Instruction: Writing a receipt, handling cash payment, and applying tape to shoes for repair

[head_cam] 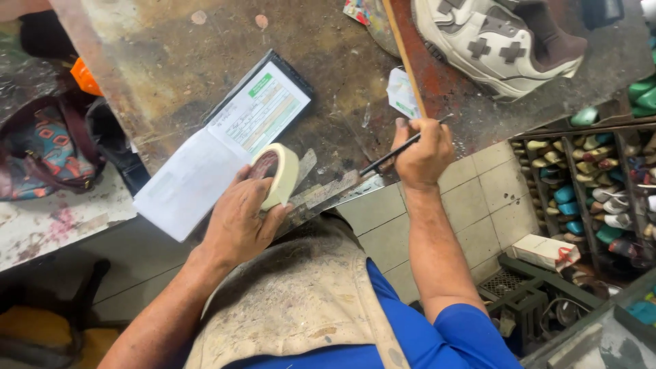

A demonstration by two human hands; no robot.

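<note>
My left hand (239, 219) grips a roll of cream masking tape (279, 172) at the near edge of a worn, stained workbench (171, 61). My right hand (424, 154) is closed on a thin dark tool (389, 156), pen-like, its tip pointing left toward the bench edge. Strips of tape (328, 193) lie stuck along that edge between my hands. A white sheet and a form on a black clipboard (263, 109) lie just beyond the tape roll.
A white and grey sneaker (499, 37) rests at the far right of the bench beside a wooden stick (404, 58). A patterned bag (41, 147) sits at left. Shelves of coloured shoe lasts (588, 184) and a small white box (543, 251) stand at right on the tiled floor.
</note>
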